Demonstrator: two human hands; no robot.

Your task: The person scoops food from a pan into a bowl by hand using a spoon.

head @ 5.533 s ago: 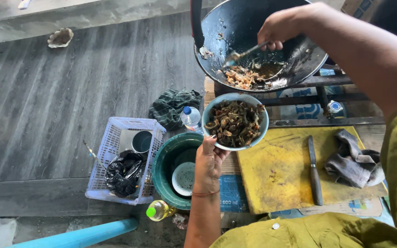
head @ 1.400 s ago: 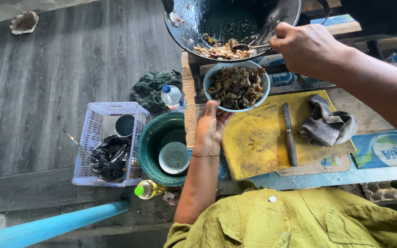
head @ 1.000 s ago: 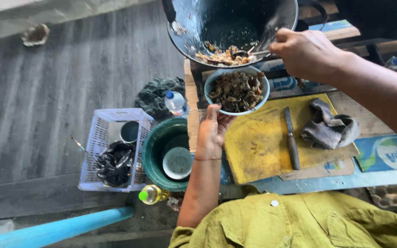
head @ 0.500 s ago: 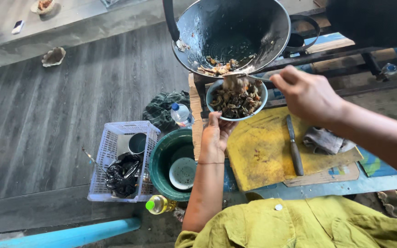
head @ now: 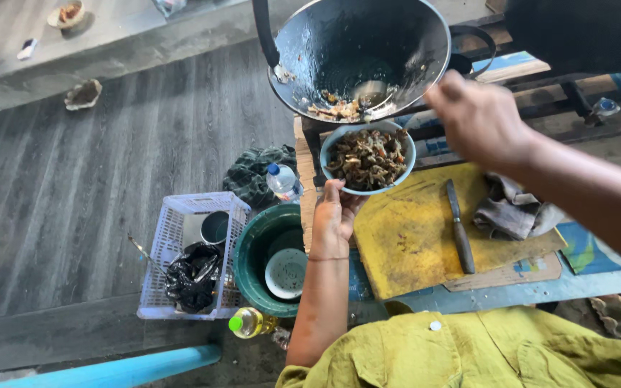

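My left hand holds a light blue bowl from below, heaped with dark cooked food. The bowl sits just under the lower lip of a tilted black wok, where a little food still lies at the rim. My right hand is to the right of the wok, fingers closed on the handle of a metal spoon whose head rests inside the wok.
A yellow cutting board carries a knife and a grey rag. Left of it are a green basin with a small bowl, a white basket, a water bottle and an oil bottle.
Over the last seconds my right hand scraped food from the wok into the bowl, then drew back to the right. The bowl stayed under the wok's rim.
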